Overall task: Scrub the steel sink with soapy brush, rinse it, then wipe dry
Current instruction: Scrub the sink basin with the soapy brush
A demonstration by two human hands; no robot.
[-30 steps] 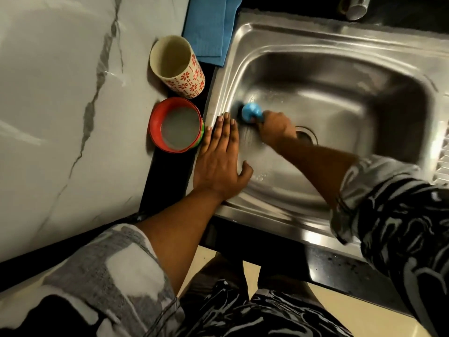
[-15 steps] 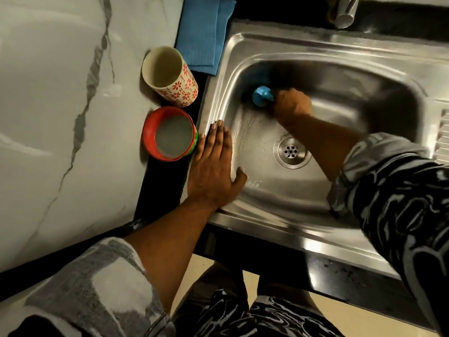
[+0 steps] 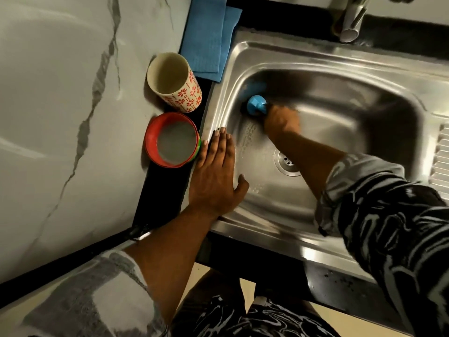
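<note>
**Brush [image 3: 256, 106] has crept up toward the far-left corner of the sink [image 3: 315, 57]**

The right hand [image 3: 281, 121] grips it against the basin wall. The left hand [image 3: 216, 176] lies flat on the rim, fingers straight. Suds streak the steel; rinsing and wiping look undone.

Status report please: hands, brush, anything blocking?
Left hand flat on sink edge. Right hand grips blue brush against left basin wall. Nothing in the way.

Left hand [image 3: 215, 176] lies flat, palm down on sink rim [image 3: 213, 122], fingers straight and together toward 12 o'clock, thumb splayed toward 3 o'clock. Right hand [image 3: 281, 120] is blurred, curled round blue brush [image 3: 256, 105]; forearm reaches in from 4 o'clock toward 10 o'clock.
</note>
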